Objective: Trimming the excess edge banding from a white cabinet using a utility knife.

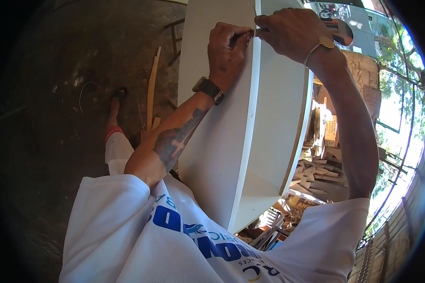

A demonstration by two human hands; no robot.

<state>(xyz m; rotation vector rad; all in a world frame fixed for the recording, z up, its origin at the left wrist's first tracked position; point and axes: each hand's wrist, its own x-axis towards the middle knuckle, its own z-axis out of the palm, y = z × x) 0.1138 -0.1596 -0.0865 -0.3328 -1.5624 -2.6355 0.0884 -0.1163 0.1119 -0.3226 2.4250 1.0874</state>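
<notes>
A large white board [222,141] stands on edge in front of the person, its narrow top edge running away from the body toward the upper part of the view, with a second white panel [281,122] joined to it on the right, so the pair looks like part of a cabinet box. The left hand [227,49] is curled closed around a thin dark tool, perhaps a pencil or a small blade, though it is too small to tell which, with the tip pressed at the far end of the board's edge. The right hand [293,30] rests just beside it, fingers bent and pinching at the same spot on the edge; what lies between them cannot be made out. The board looks stiff, flat and fairly heavy, with a smooth painted or laminated face that would probably be slippery and easy to scratch or chip at the corners. It would best be held by its long edges with both hands spread well apart. Below to the right lies a heap of wood offcuts [316,172], and a loose strip of wood [151,89] rests on the dark floor [56,94] to the left.
</notes>
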